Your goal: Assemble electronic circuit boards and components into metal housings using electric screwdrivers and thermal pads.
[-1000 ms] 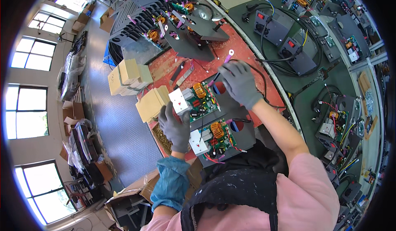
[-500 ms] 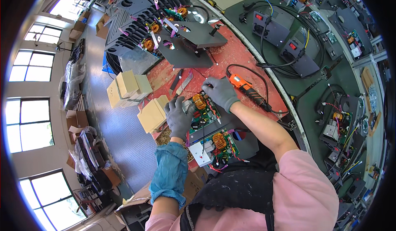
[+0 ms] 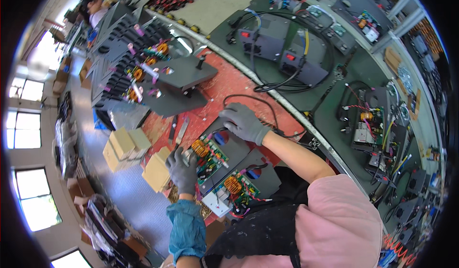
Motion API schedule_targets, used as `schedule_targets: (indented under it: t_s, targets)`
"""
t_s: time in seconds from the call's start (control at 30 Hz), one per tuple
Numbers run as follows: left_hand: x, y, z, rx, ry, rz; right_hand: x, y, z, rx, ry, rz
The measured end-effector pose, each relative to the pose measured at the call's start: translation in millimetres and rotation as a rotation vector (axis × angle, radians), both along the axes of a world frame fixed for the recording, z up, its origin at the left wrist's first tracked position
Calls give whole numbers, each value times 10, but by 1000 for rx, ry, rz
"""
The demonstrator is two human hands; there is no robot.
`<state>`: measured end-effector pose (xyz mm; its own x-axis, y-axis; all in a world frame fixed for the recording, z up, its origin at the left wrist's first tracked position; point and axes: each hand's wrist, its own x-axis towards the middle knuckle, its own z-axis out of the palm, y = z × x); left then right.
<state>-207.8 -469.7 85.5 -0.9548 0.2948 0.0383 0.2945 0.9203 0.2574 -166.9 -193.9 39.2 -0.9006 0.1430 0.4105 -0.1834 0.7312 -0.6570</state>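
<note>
My gloved left hand [image 3: 181, 172] is bent with its fingertips at the left edge of a green circuit board [image 3: 210, 160] with a copper coil. A small pale piece shows by those fingers, too covered to name. My gloved right hand [image 3: 242, 123] curls over the spot where an orange corded power tool lay, beyond the grey metal panel [image 3: 234, 146] beside the board. The tool is almost wholly hidden under this hand. Nearer me lies a second green board [image 3: 244, 191] with a coil and a white plate [image 3: 217, 204].
Cardboard pads [image 3: 125, 148] are stacked at left, near two slim hand tools [image 3: 181, 130] on the red tabletop [image 3: 217, 84]. Finned grey housings [image 3: 181, 76] stand at the far left. Grey units with red switches [image 3: 306, 65] and cables lie on the green belt at right.
The view has swung toward the right. My right hand has moved off the first board's side and onto the orange power tool. My left hand stays at the board's edge.
</note>
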Motion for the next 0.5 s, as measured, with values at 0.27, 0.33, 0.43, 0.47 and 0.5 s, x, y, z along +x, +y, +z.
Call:
schedule_targets:
  t_s: [0.27,0.33,0.43,0.47,0.5]
  targets:
    - [10,-179,1,-47,25,8,808,1102,-718,307,-508,-634]
    - [-12,-165,-61,-58,12,-27,926,1212,-797,348,-489,-567]
    - [22,-62,-36,-53,7,-51,1063,1289,-804,362,-492,-544]
    - [28,-34,-22,-50,12,-49,1121,1293,-816,395,-482,-549]
    - [35,-18,-18,-47,16,-47,1159,1291,-827,385,-489,-557]
